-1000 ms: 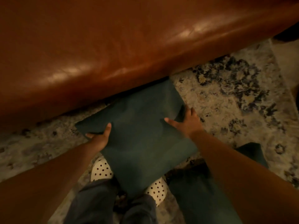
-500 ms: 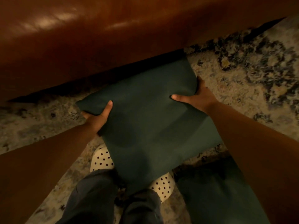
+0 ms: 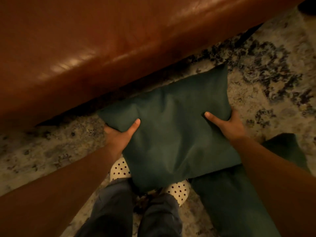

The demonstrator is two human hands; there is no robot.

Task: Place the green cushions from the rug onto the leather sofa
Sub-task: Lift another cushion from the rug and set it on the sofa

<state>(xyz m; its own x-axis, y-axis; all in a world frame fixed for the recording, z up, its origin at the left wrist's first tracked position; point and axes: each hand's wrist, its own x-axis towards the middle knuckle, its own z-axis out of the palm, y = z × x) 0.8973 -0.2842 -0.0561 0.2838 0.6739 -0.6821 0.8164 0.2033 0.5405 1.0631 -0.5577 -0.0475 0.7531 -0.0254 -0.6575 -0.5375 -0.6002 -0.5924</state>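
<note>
The green cushion (image 3: 171, 130) is hanging between both hands, just in front of the leather sofa (image 3: 85, 48) and over the person's spotted slippers (image 3: 119, 168), and it seems to be clear of the rug (image 3: 265, 74). The left hand (image 3: 119, 135) is gripping its left edge and the right hand (image 3: 229, 125) its right edge. The fingers (image 3: 133, 126) are clamping the fabric, with the thumbs pressing on top and the rest tucking underneath, out of sight. A second green cushion (image 3: 230, 202) is lying on the rug at lower right, partly under the held one.

The soft filling is sagging between the grips, so the edge holds may be slipping as it rises. Its far corner may be catching on the sofa's front edge. The feet are standing close to the second cushion, risking a trip. No box or basket is showing.
</note>
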